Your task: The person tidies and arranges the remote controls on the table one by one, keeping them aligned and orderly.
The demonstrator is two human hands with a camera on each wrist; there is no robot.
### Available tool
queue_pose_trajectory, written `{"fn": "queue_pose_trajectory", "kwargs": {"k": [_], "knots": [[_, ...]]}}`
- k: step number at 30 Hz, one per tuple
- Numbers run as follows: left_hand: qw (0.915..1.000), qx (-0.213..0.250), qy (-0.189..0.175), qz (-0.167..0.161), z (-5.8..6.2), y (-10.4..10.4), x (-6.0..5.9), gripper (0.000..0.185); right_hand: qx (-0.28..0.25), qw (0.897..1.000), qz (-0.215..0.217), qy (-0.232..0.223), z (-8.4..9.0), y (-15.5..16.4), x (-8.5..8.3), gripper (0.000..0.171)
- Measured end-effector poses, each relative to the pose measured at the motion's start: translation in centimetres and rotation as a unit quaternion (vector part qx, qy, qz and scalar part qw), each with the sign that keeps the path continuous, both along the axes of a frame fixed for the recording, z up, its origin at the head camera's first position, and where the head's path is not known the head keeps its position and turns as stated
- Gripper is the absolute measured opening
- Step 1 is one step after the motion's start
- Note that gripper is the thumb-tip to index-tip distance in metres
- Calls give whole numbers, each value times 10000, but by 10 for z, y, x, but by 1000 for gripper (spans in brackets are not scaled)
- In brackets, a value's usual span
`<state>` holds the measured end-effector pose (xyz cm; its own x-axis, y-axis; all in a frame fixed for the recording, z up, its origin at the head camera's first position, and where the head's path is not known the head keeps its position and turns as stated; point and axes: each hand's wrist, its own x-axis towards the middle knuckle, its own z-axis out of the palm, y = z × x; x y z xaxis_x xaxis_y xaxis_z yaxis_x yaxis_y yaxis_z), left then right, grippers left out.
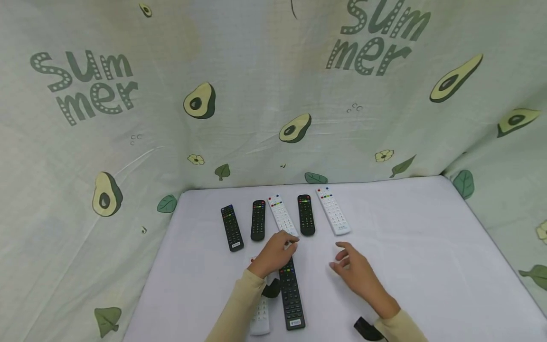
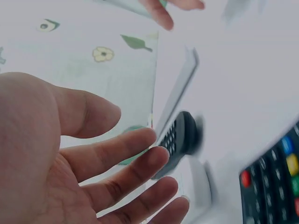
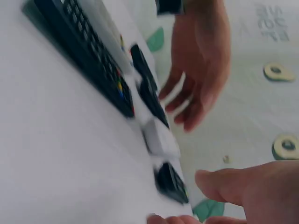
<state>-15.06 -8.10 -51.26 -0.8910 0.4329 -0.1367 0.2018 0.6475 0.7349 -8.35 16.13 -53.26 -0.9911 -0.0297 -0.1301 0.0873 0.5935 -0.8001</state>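
Observation:
Five remotes lie in a row at the back of the white table (image 1: pixel 427 247): black (image 1: pixel 232 228), black (image 1: pixel 258 220), white (image 1: pixel 282 216), black (image 1: pixel 306 214) and white (image 1: pixel 334 216). My left hand (image 1: pixel 290 244) hovers at the near end of the middle white remote, above the top of a long black remote (image 1: pixel 291 294). In the left wrist view its fingers (image 2: pixel 140 172) are spread and hold nothing. My right hand (image 1: pixel 342 259) floats just right of it with relaxed fingers, holding nothing. Another white remote (image 1: pixel 260 318) lies partly under my left forearm.
An avocado-print cloth (image 1: pixel 128 118) hangs behind and on both sides of the table. The table's right half is bare white cloth. The near edge is out of view.

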Motion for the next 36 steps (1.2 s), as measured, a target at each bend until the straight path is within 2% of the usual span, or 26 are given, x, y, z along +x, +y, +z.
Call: {"fn": "queue_pose_trajectory", "kwargs": {"k": [4, 8, 12, 19, 27, 36], "knots": [[9998, 194, 29, -23, 4, 10, -3, 32, 76, 9986, -432, 280, -3, 22, -19, 53], [9995, 324, 17, 22, 6, 20, -6, 31, -10, 9971, -719, 260, -7, 37, -38, 53], [9991, 410, 11, 89, 7, 32, -9, 30, -30, 9967, -793, 169, -15, 43, -55, 51], [9973, 677, -52, 285, 5, 54, -15, 30, 236, 9963, -809, 137, -27, 42, -78, 49], [9920, 1039, -147, 703, -3, 70, -20, 34, 406, 9955, -850, 130, -30, 39, -92, 47], [9786, 1488, -629, 1274, -3, 89, -28, 42, 299, 9957, -878, -42, -29, 41, -94, 44]]}}
